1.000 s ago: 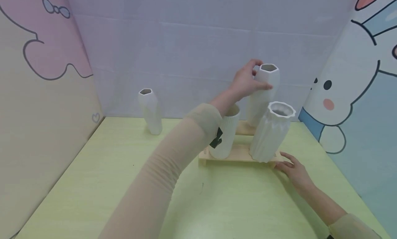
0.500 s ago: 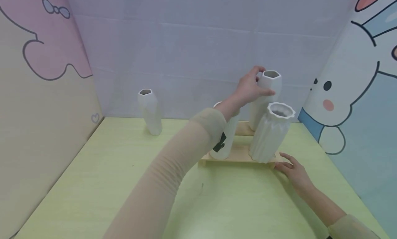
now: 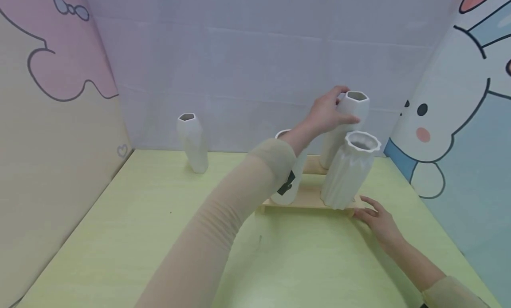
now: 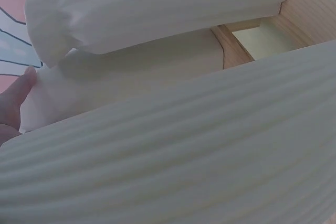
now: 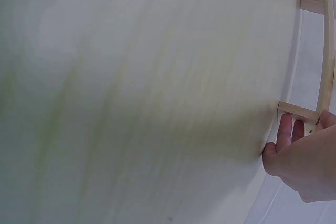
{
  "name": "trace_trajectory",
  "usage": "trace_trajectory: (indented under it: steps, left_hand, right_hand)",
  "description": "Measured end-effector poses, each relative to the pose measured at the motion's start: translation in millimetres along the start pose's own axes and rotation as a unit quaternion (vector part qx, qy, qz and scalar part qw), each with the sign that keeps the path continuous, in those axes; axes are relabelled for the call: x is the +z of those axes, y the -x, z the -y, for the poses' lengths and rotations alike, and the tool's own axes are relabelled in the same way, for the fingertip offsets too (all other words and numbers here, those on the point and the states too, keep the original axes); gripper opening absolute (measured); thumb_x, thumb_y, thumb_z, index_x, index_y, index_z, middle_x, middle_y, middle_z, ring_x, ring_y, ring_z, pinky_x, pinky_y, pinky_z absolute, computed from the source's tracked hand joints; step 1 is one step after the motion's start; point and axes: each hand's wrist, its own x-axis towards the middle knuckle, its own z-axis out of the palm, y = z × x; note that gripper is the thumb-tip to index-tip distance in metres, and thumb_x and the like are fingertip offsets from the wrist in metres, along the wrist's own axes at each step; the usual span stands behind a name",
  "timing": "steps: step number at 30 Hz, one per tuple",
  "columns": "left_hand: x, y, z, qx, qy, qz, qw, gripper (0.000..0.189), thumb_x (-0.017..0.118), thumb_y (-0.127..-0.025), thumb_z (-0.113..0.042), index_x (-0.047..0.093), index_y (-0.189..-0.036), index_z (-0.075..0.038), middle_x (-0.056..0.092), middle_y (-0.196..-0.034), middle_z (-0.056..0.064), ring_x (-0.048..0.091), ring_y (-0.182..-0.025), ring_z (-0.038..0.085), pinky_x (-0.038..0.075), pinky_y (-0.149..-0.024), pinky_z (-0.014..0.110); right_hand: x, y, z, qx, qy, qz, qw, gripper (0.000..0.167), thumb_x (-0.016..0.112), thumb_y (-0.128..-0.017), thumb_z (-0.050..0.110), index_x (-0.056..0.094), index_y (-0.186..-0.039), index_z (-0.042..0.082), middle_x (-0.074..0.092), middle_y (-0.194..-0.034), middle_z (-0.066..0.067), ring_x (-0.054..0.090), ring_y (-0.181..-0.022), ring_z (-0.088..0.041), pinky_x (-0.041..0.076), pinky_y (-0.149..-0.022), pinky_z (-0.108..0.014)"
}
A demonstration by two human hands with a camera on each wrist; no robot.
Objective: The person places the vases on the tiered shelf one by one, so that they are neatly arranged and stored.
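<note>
My left hand (image 3: 327, 115) grips a tall white vase (image 3: 356, 107) near its angular mouth, thumb on the near side. That vase stands over the rear board of a low wooden rack (image 3: 309, 196); the left wrist view shows its base (image 4: 210, 51) against the wood. On the front board stand a pleated white vase (image 3: 348, 175) with a scalloped rim and a ribbed white vase (image 3: 286, 198), partly hidden by my left forearm. My right hand (image 3: 381, 226) holds the rack's front right corner, its fingers (image 5: 284, 132) around the end by the leg.
Another white vase (image 3: 193, 144) with an angular mouth stands alone at the back left of the pale green table (image 3: 131, 237). A lilac cloth wall (image 3: 239, 77) rises behind the table. Printed walls flank it on both sides.
My left hand has lowered the tall vase toward the rear board and shifted it a little to the right. My right hand stays at the rack's corner.
</note>
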Motion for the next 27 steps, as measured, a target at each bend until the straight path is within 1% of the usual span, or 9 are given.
trace_trajectory:
  steps: [5, 11, 15, 18, 24, 27]
  left_hand:
    - [1.3, -3.2, 0.6, -0.001, -0.01, 0.0, 1.0, 0.081, 0.082, -0.072, -0.03, 0.039, -0.14, -0.028, 0.057, -0.121, -0.003, 0.056, -0.103, 0.009, 0.049, -0.079, 0.022]
    - [1.0, -2.3, 0.7, -0.011, -0.008, 0.007, 0.9999, 0.081, 0.082, -0.072, -0.033, 0.038, -0.14, -0.031, 0.056, -0.122, -0.005, 0.055, -0.103, 0.009, 0.049, -0.08, 0.024]
    - [-0.3, 1.3, 0.7, -0.018, 0.001, 0.016, 0.9997, 0.085, 0.082, -0.072, -0.035, 0.034, -0.143, -0.034, 0.053, -0.127, -0.005, 0.053, -0.108, 0.01, 0.048, -0.084, 0.026]
    - [-2.1, 4.8, 1.5, -0.021, 0.01, 0.023, 0.9994, 0.089, 0.081, -0.072, -0.036, 0.03, -0.145, -0.036, 0.049, -0.133, -0.008, 0.05, -0.116, 0.01, 0.046, -0.09, 0.027]
    - [-7.7, 13.0, 1.7, -0.031, 0.034, 0.04, 0.9981, 0.089, 0.08, -0.073, -0.038, 0.027, -0.145, -0.042, 0.042, -0.141, -0.012, 0.043, -0.126, 0.008, 0.042, -0.1, 0.031]
    - [-12.5, 17.5, 0.5, -0.029, 0.031, 0.048, 0.9979, 0.088, 0.079, -0.074, -0.039, 0.026, -0.145, -0.041, 0.04, -0.143, -0.012, 0.042, -0.129, 0.009, 0.04, -0.102, 0.032]
  right_hand:
    - [0.2, 0.6, 0.2, -0.01, -0.005, 0.003, 0.9999, 0.074, 0.056, -0.094, 0.034, 0.017, -0.149, 0.003, 0.065, -0.104, 0.014, 0.062, -0.093, 0.002, 0.043, -0.079, -0.009]
    - [0.1, 0.7, -1.0, -0.004, 0.007, 0.0, 1.0, 0.075, 0.057, -0.094, 0.036, 0.017, -0.149, 0.004, 0.065, -0.104, 0.016, 0.061, -0.092, 0.005, 0.042, -0.078, -0.008]
    - [0.7, 0.8, -1.3, -0.001, 0.011, -0.001, 0.9999, 0.074, 0.056, -0.094, 0.036, 0.017, -0.149, 0.004, 0.066, -0.107, 0.012, 0.06, -0.092, 0.006, 0.042, -0.078, -0.009]
    - [1.0, 0.5, -2.3, 0.0, 0.012, 0.0, 0.9999, 0.074, 0.056, -0.094, 0.035, 0.017, -0.149, 0.004, 0.065, -0.109, 0.011, 0.06, -0.092, 0.006, 0.042, -0.078, -0.009]
    - [0.2, -1.2, -4.4, -0.009, -0.008, 0.0, 0.9999, 0.073, 0.056, -0.095, 0.031, 0.017, -0.149, 0.002, 0.064, -0.101, 0.02, 0.061, -0.091, 0.005, 0.043, -0.078, -0.009]
    - [0.4, -1.6, -3.9, -0.013, -0.016, 0.0, 0.9998, 0.072, 0.056, -0.095, 0.03, 0.017, -0.148, 0.002, 0.063, -0.099, 0.023, 0.061, -0.091, 0.005, 0.044, -0.078, -0.009]
